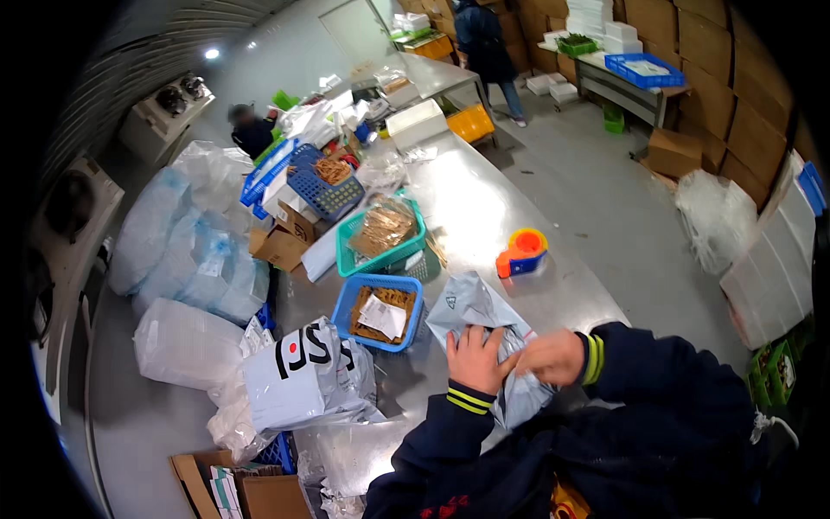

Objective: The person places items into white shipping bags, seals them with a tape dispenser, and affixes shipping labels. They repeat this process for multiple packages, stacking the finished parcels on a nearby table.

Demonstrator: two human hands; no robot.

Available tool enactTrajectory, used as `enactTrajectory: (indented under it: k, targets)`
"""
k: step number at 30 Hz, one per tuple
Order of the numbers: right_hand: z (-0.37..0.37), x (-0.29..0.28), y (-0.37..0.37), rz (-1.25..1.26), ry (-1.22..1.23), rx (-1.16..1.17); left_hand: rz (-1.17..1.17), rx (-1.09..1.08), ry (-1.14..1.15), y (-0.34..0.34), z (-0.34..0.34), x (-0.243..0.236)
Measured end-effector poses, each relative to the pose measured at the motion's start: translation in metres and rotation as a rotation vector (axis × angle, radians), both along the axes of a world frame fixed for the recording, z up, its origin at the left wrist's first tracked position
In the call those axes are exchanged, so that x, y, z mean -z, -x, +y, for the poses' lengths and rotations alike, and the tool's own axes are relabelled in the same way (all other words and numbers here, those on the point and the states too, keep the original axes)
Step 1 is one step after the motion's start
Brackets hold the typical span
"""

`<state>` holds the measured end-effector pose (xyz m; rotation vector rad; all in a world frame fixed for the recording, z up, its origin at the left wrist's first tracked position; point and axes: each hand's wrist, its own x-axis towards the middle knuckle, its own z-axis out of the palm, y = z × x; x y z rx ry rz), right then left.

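Note:
A grey plastic mailing bag (471,303) lies crumpled on the metal table in front of me. My left hand (475,359) rests on its middle with the fingers spread over the plastic. Closed at the bag's right side, my right hand (555,356) has its fingertips pinching the film near my left thumb. What the bag contains is hidden. Just beyond it stands an orange, yellow and blue tape dispenser (525,251). To the left, a blue basket (344,310) holds flat brown pieces and a white paper slip (381,317).
Behind the blue basket sits a green basket (348,261) with a clear-wrapped brown bundle. A stack of white mailing bags (285,381) is at the table's left edge. The metal table (553,298) runs away from me, cluttered at its far end. Two other people are farther off.

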<state>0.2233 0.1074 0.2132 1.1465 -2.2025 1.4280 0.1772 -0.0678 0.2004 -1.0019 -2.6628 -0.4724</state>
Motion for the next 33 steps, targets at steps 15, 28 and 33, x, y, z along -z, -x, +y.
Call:
enactTrajectory:
  k: [15, 28, 33]
  targets:
    - [0.001, -0.011, 0.084, -0.265, 0.104, 0.303, -0.137, 0.081, -0.338, -0.024, -0.013, 0.015]
    - [-0.023, 0.034, 0.033, 0.080, -0.352, 0.036, 0.048, -0.217, -0.376, -0.005, -0.011, 0.011]
    - [0.047, 0.056, 0.082, -0.622, 0.074, -0.166, -0.146, -0.034, -0.254, -0.001, -0.014, 0.020]
